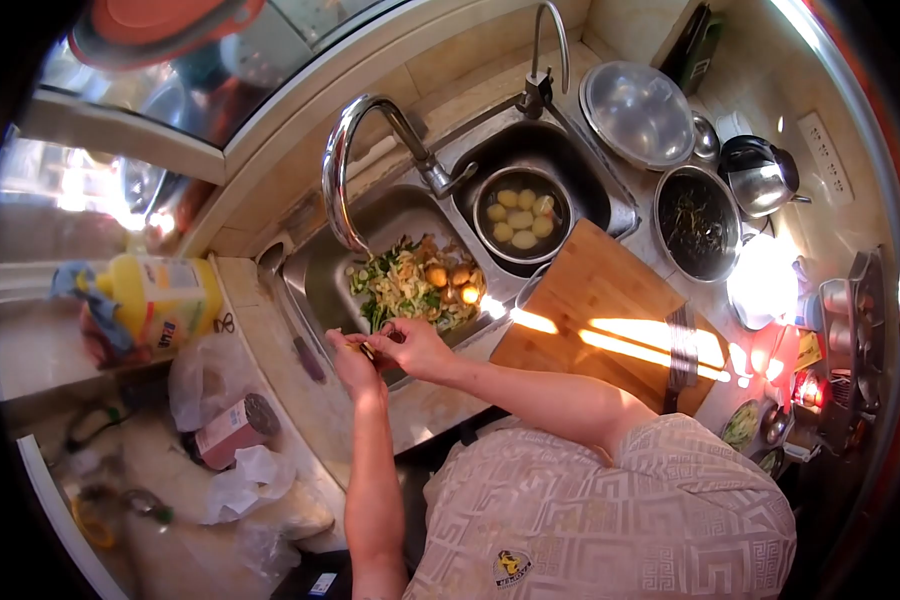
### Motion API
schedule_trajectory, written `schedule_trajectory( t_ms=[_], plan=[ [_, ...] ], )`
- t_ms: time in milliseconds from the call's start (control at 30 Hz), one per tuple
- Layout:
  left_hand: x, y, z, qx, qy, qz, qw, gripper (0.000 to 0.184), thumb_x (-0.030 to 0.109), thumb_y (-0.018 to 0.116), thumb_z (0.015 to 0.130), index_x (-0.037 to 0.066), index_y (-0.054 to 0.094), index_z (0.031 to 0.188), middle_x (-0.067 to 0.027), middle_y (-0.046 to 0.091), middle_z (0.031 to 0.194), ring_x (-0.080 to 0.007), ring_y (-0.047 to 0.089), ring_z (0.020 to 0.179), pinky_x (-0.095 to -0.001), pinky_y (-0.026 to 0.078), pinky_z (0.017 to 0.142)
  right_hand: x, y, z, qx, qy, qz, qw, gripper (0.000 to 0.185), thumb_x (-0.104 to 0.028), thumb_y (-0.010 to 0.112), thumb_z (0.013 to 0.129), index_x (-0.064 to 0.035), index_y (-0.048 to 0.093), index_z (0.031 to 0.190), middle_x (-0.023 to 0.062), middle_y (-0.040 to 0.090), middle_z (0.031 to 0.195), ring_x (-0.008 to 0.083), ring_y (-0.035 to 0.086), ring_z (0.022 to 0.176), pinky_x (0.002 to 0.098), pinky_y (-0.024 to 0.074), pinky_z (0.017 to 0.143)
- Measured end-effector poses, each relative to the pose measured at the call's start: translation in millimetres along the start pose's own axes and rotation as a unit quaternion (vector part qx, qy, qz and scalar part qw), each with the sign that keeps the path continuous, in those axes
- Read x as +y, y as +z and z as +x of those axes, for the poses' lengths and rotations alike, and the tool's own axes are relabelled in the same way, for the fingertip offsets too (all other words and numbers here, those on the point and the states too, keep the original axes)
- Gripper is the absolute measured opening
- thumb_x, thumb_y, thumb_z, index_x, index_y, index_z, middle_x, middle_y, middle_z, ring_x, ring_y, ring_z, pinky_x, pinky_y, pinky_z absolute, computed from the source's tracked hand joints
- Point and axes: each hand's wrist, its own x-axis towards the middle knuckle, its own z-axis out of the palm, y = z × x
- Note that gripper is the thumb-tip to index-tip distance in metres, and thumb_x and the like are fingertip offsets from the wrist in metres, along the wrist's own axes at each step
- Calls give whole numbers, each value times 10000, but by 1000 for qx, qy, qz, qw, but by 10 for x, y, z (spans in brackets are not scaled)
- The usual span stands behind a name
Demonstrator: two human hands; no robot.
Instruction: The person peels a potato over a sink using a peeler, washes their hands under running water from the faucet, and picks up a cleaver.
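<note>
My left hand and my right hand meet over the near edge of the left sink basin. Closed fingers of the left hand hold a small yellowish piece, apparently a potato, mostly covered. The right hand is closed around a small dark tool at the same spot; its shape is largely hidden. Just beyond them, pale and green vegetable scraps lie in the basin. Several brown unpeeled potatoes rest beside the scraps. In the right basin, a metal pot holds several peeled potatoes in water.
A curved faucet rises behind the basins. To the right, a wooden cutting board carries a cleaver. Beyond it stand a bowl of dark leafy matter and a kettle. A yellow bottle is at left.
</note>
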Motion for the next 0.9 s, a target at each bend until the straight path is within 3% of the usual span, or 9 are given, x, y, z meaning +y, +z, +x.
schedule_trajectory(
  t_ms=[167,233,267,433,500,700,800,867,900],
  plan=[
    [35,-158,2,-73,-5,76,994,442,453,365,942,88,485,722,-25,476,604,-113,442,476,-234,325,359,-111,-45,-44,-1,48,72,996,217,-175,619,859,-5,546,747,61,621,735,95,568,625,249,467,550],
    [28,-235,88,-135,-250,-203,937,416,449,376,937,91,485,756,-39,495,629,-111,414,453,-210,319,365,-51,-38,-18,23,80,165,983,213,-168,617,864,0,545,754,75,621,766,96,574,643,241,485,558],
    [11,-241,116,-130,-287,-227,922,417,463,374,933,91,494,786,-57,525,669,-115,421,480,-196,342,396,8,-43,25,29,53,119,991,224,-175,622,858,3,551,741,78,620,770,96,568,631,243,469,549],
    [143,2,-160,-45,-217,-184,958,434,481,376,928,91,490,776,-47,541,702,-122,503,600,-237,445,499,-42,-81,-27,-9,11,-85,996,218,-197,643,831,-1,594,750,83,619,789,103,546,603,257,430,545],
    [115,8,-163,-20,-205,-180,962,426,479,387,926,94,488,774,-39,543,706,-125,526,643,-257,472,536,92,-42,-48,17,-126,-168,978,263,-239,662,799,-1,577,727,71,610,709,126,535,591,277,420,551],
    [-4,-46,-153,-13,-119,-85,989,357,412,448,922,99,474,752,-34,520,682,-122,506,566,-231,428,447,-197,-70,-116,-10,4,-94,996,221,-203,639,823,4,590,764,74,617,718,113,568,634,253,451,572],
    [-1,-257,13,-161,-157,-76,971,358,405,422,930,99,473,752,-35,508,670,-107,444,503,-195,338,387,-38,-108,-57,-18,28,-38,999,173,-149,602,861,8,572,795,79,629,753,110,606,685,230,488,588],
    [119,-267,22,-237,-347,-197,886,386,430,380,940,101,470,758,-36,500,660,-104,402,484,-199,306,392,-50,-108,-27,19,78,163,983,160,-131,580,878,-2,523,801,74,620,748,130,619,714,236,519,616],
    [138,-255,-17,-236,-345,-197,887,386,430,380,940,101,470,758,-36,500,660,-104,402,484,-199,306,392,-54,-102,-34,17,78,163,983,160,-131,580,878,-2,523,801,74,620,748,130,619,714,236,519,616]
  ],
)
